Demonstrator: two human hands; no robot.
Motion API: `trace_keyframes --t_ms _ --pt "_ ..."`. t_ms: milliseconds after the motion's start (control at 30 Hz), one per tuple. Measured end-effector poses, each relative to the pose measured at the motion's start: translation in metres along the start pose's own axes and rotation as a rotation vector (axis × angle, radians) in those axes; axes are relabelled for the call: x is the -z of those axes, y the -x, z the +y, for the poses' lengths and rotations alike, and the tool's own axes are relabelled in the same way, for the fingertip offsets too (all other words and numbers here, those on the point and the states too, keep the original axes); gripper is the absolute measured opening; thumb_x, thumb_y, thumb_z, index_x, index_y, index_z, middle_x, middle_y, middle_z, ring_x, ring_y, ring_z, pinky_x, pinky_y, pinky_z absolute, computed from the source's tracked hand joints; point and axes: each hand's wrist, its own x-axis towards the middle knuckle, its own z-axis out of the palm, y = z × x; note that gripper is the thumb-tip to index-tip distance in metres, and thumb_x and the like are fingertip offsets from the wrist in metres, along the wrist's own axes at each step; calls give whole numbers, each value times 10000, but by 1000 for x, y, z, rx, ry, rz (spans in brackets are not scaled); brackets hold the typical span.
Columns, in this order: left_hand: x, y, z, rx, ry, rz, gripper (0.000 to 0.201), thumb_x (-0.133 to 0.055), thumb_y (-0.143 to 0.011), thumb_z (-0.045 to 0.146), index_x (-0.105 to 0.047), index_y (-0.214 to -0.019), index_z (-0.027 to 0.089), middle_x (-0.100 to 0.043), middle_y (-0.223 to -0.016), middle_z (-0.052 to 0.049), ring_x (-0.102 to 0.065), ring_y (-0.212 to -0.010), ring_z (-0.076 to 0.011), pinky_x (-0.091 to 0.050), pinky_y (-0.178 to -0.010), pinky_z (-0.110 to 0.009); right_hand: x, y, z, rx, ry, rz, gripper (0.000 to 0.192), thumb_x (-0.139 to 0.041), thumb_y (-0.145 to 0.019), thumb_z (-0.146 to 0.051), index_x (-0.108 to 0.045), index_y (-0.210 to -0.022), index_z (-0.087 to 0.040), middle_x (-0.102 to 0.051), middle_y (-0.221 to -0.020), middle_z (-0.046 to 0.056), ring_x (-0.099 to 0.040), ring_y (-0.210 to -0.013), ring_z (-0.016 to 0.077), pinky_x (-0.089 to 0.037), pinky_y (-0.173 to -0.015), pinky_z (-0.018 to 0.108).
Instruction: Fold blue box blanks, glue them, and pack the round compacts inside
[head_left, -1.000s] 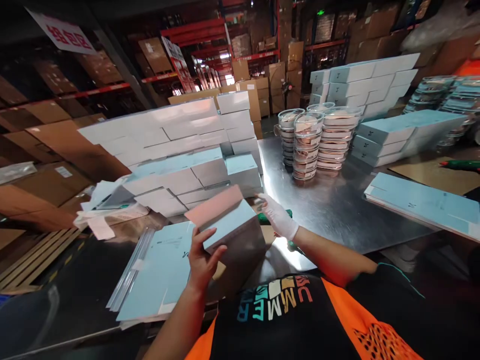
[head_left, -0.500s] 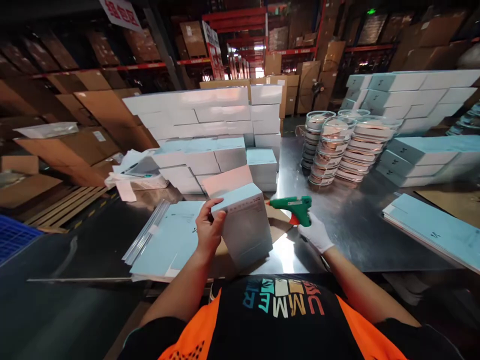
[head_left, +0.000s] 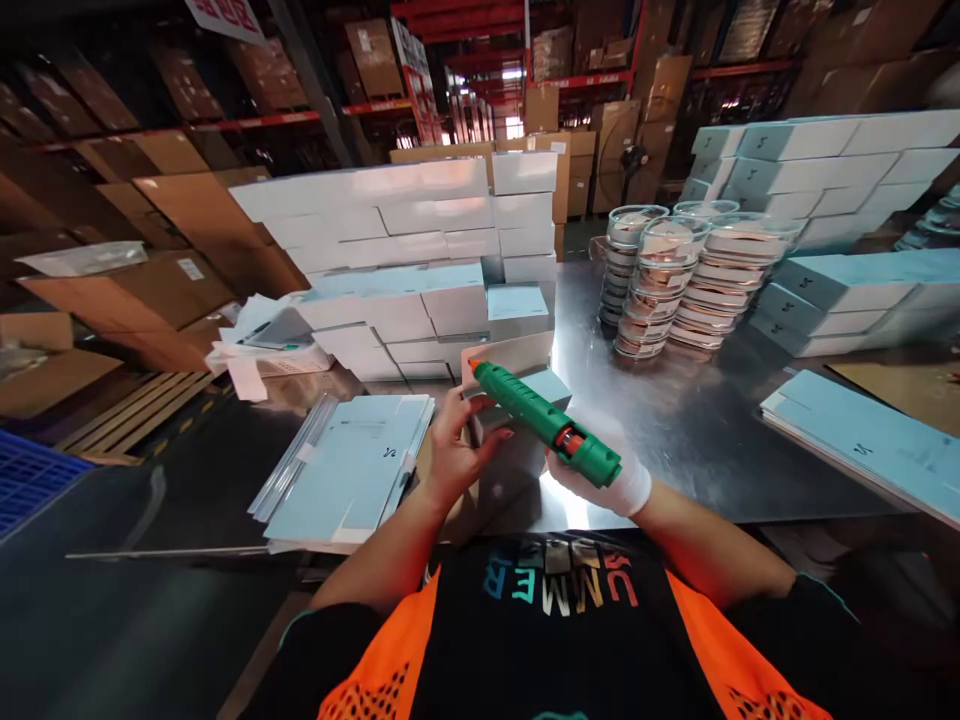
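My bare left hand [head_left: 459, 450] grips the left side of a white cardboard box [head_left: 504, 478], thumb on the near face and fingers behind. One flap of the box stands raised at its far side. In a white glove, my right hand [head_left: 604, 480] is wrapped round a green glue gun [head_left: 547, 420]. The gun lies slantwise over the box, its orange nozzle at the flap's left end; whether it touches cannot be made out. Much of the box is hidden under the gun. A stack of flat light-blue box blanks [head_left: 341, 465] lies left of my left hand.
Folded white boxes [head_left: 405, 220] are piled at the back of the metal table [head_left: 645, 440]. Several stacks of round clear-lidded containers [head_left: 652, 290] stand to the right. More blanks [head_left: 862, 440] lie at far right; a white tray [head_left: 281, 360] holds papers at left.
The glue gun has moved left from beside the box to over its raised flap, now pointing up-left. The box has been tilted and turned in my left hand.
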Motion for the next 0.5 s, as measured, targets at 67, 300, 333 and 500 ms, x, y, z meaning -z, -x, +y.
trace_keyframes --t_ms 67,300,333,500 --pt "0 1 2 12 -16 -4 476 -859 -901 663 -815 -1128 247 -763 -1184 -106 -743 -1124 -282 -611 -1002 -404 -4 -6 0 -23 -22 18 95 -744 -816 -345 -690 -821 -268 -717 -757 43 -662 -684 229 -558 -669 365" --pt "14 2 -1 211 29 93 588 -854 -844 757 -827 -1107 232 -760 -1125 -98 -730 -1112 -290 -589 -972 -386 -10 -4 53 -604 -356 201 283 -771 -811 -508 -613 -732 -287 -628 -639 11 -617 -607 217 -602 -634 380" --pt "15 1 -1 255 57 110 620 -854 -825 781 -824 -1099 225 -756 -1071 -86 -724 -1018 -268 -587 -899 -363 -14 -2 61 -684 -460 179 317 -746 -838 -573 -639 -785 -279 -638 -632 9 -618 -579 212 -602 -596 370" --pt "20 2 -4 499 247 121 688 -877 -773 791 -809 -1139 212 -516 -625 55 -385 -525 -116 -300 -504 -254 -39 12 95 -818 -557 -60 682 -492 -965 -851 -681 -781 -222 -678 -555 95 -649 -465 249 -577 -463 389"
